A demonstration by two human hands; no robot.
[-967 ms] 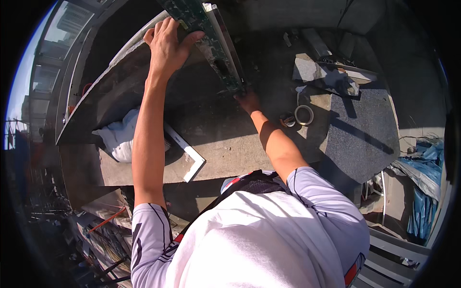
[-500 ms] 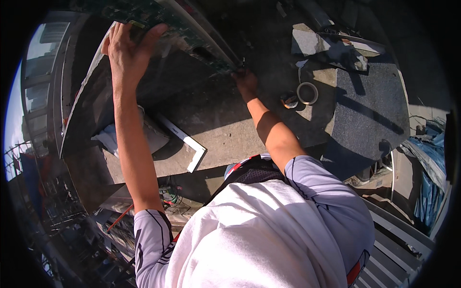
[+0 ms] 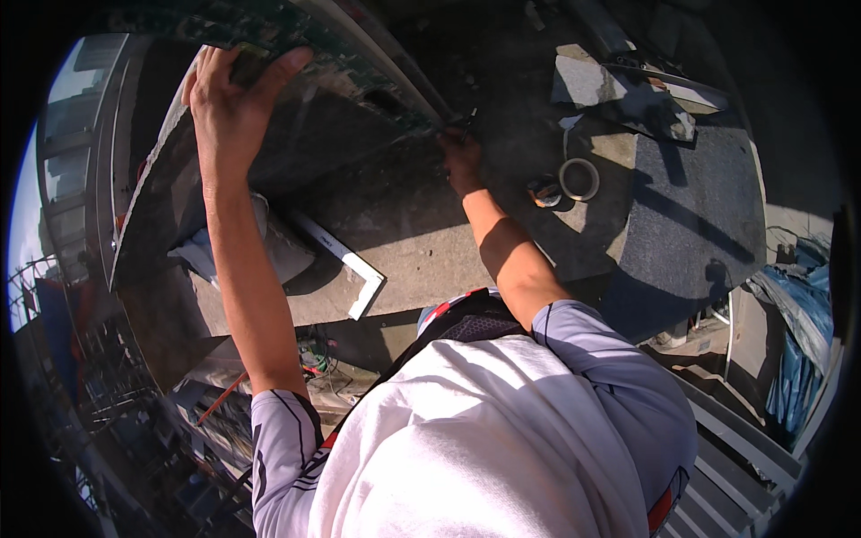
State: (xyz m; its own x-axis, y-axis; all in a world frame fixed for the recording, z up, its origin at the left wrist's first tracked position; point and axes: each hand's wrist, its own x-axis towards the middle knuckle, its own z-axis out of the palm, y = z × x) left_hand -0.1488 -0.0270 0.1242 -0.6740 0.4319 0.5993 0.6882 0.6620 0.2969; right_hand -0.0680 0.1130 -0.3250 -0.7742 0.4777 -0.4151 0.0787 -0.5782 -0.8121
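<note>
A long, scuffed green bar (image 3: pixel 363 85) with a pale metal strip along it spans the upper middle, over a dark board (image 3: pixel 143 193) with a rough pale edge. My left hand (image 3: pixel 235 99) grips the bar's upper left part, thumb on top and fingers curled at the board's edge. Farther right, my right hand (image 3: pixel 460 157) is closed at the bar's lower end, where a small dark piece sticks out; its fingertips are in shadow. Below the board lie a crumpled white sack (image 3: pixel 278 238) and a white angled square (image 3: pixel 350 273).
The concrete work surface (image 3: pixel 430 264) carries a tape roll (image 3: pixel 579 177), a tape measure (image 3: pixel 543 190), a stone slab (image 3: pixel 691 215) and offcuts (image 3: pixel 596 90). Blue plastic sheeting (image 3: pixel 798 350) hangs at the right; metal slats (image 3: pixel 726 448) lie lower right; railings and scaffolding line the left.
My left hand and the bar's near part have swung leftward since a second ago. My right hand has moved slightly upward in view; the surface's objects shift a little with the view.
</note>
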